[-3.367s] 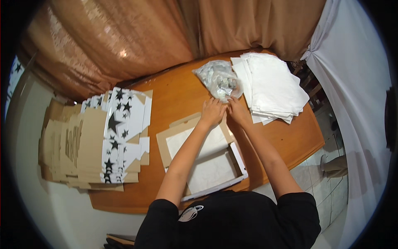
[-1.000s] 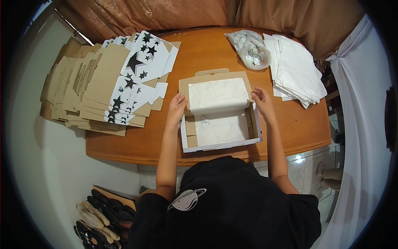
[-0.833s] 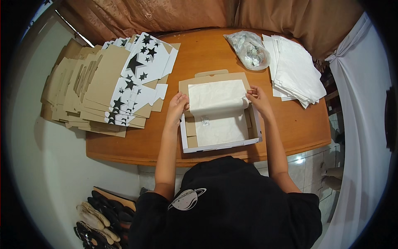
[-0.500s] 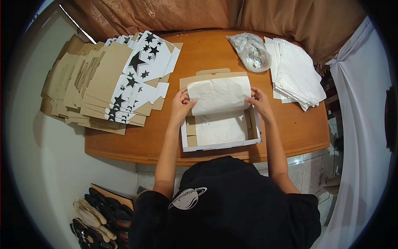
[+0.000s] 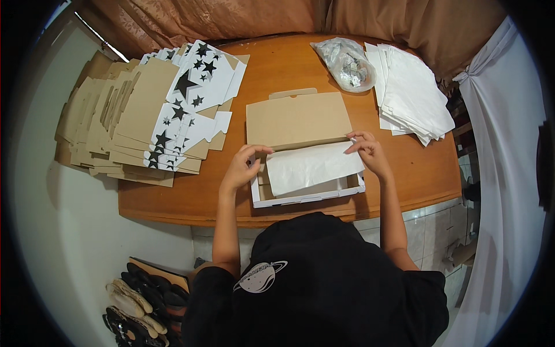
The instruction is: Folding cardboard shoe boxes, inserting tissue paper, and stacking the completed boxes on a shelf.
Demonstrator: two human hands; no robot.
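Observation:
A cardboard box with white outer walls stands on the table in front of me, its brown lid folded back on the far side. A sheet of white paper lies slanted over the box's inside and covers most of it. My left hand is over the box's left edge, fingers apart, fingertips close to the paper's far left corner. At the far right corner of the sheet is my right hand, thumb and fingers spread; its fingertips touch or nearly touch the paper. What lies beneath the sheet is mostly hidden.
Flat brown cardboard boxes, some with black stars on white, are piled at the left. At the back right lie a clear plastic bag of small items and a stack of white paper sheets. Shoes stand lower left.
The paper sheet has come down toward me from in front of the lid into the box. Both hands have moved nearer and loosened from its edges. The lid's inside is now uncovered.

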